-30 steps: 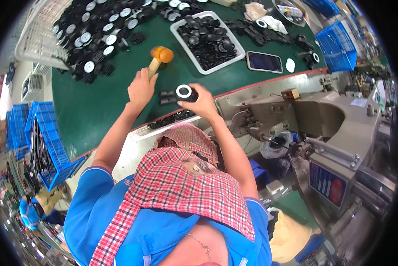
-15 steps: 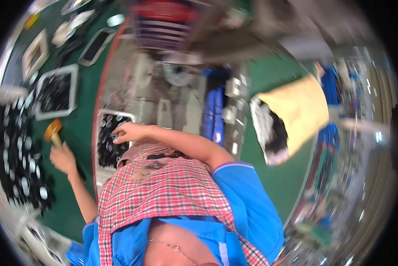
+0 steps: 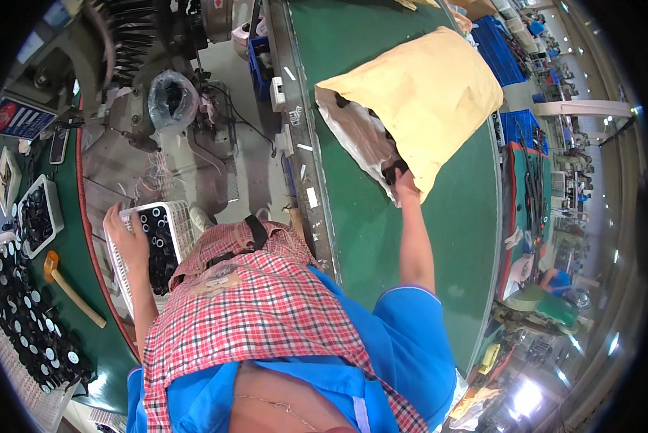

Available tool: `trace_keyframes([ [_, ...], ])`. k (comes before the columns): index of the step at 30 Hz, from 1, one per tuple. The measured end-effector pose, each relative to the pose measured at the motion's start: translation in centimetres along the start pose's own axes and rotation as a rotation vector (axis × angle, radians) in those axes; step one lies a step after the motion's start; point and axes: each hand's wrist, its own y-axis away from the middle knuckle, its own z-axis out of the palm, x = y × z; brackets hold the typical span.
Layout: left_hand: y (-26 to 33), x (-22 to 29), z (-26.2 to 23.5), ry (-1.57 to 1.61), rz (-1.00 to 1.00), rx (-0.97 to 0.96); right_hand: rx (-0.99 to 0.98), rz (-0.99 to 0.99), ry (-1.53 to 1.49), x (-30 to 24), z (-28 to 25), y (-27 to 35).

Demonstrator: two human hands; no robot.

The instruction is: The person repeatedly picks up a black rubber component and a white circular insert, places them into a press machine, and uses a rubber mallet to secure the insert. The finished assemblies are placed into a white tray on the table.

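Observation:
My left hand (image 3: 128,244) lies on the left rim of a white plastic basket (image 3: 182,227), its fingers stretched and apart. Inside the basket are many black parts (image 3: 158,238) with pale round rings. My right hand (image 3: 408,189) reaches into the mouth of a large yellow paper sack (image 3: 439,101), which lies on its side on a green surface. Dark contents show in the sack's opening, and my fingers are hidden there. A mallet (image 3: 77,297) with an orange head and wooden handle rests on the green bench at my left, apart from my hand.
Left of the mallet, a white crate (image 3: 55,404) holds many black parts with white discs. A smaller white tray (image 3: 55,209) of black pieces is beyond it. Ahead stand a machine with a coiled spring (image 3: 130,43) and a clear plastic bag (image 3: 172,101).
My left hand has let go of the mallet, now lying on the bench, and moved to the basket. My right hand has left the basket and gone rightward into the sack's mouth.

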Motion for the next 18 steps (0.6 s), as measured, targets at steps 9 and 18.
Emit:
trace_keyframes([
  [9, 1.4, 5.5, 2.3, 0.137, 0.022, -0.147, -0.071, 0.362, -0.086, -7.3, 3.0, 0.8],
  [18, 2.3, 7.4, 1.9, 0.520, -0.131, -0.340, -0.834, 0.344, -2.325, -26.8, -6.2, 5.7],
])
